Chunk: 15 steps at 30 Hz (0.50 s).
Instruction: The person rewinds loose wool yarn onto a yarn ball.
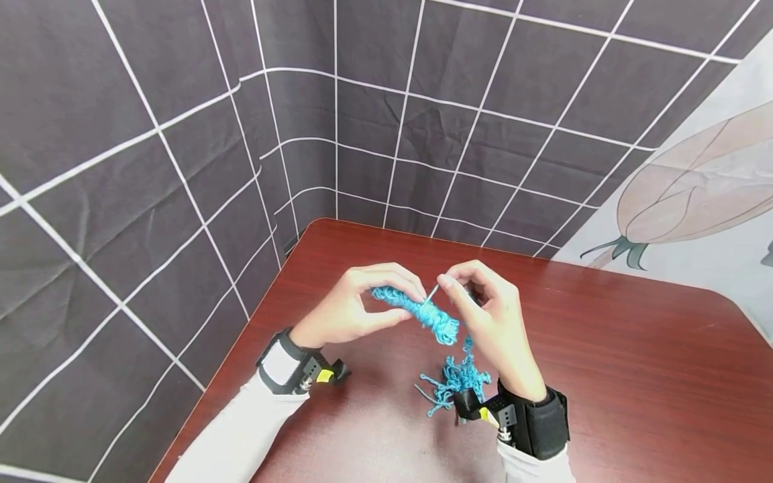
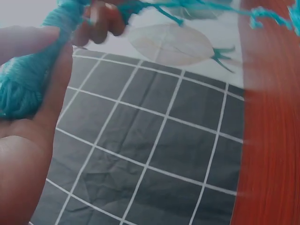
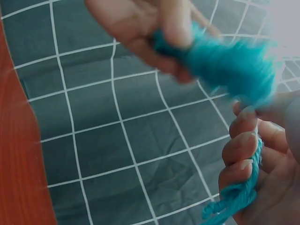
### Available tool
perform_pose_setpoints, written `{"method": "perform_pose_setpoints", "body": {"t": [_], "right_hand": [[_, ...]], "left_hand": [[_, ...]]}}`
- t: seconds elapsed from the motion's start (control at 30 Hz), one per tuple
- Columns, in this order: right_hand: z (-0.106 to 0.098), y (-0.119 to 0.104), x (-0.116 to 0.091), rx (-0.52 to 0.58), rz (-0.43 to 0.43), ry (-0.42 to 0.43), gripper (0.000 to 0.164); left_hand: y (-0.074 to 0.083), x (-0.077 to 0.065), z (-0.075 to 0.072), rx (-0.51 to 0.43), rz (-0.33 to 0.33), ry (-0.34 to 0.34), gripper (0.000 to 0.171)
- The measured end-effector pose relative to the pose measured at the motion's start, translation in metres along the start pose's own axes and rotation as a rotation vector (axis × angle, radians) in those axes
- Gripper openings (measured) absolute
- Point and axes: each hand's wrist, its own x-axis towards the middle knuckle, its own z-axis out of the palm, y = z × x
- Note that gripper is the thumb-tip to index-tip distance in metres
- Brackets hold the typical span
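My left hand grips a bundle of blue yarn between thumb and fingers, above the table. The bundle is wound around its middle, with looped ends. Close on its right, my right hand pinches a taut strand of the yarn that runs to the bundle. In the right wrist view more yarn passes under the curled fingers of that hand; the bundle is blurred there. The left wrist view shows the bundle partly covered by the left thumb and fingers.
A tangled heap of blue yarn lies on the reddish-brown table below the right hand, with a length rising toward it. Dark cloth with a white grid hangs behind and to the left. A white sheet with a printed flower hangs at right.
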Motion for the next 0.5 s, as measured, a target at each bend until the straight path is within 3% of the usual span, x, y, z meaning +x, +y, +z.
{"method": "perform_pose_setpoints", "body": {"t": [0.1,0.23,0.37,0.5], "right_hand": [[0.001,0.014,-0.001,0.02,0.026,-0.058,0.01],[0.009,0.018,-0.002,0.005,0.014,-0.143,0.008],[0.018,0.017,-0.002,0.002,-0.017,-0.214,0.011],[0.024,0.012,-0.003,0.013,-0.018,-0.291,0.013]], "left_hand": [[0.006,0.002,-0.001,-0.027,0.034,0.055,0.021],[0.009,0.003,0.0,-0.014,0.049,0.205,0.025],[0.009,0.004,0.0,0.027,0.003,0.355,0.028],[0.006,0.003,0.0,0.092,-0.049,0.43,0.029]]}}
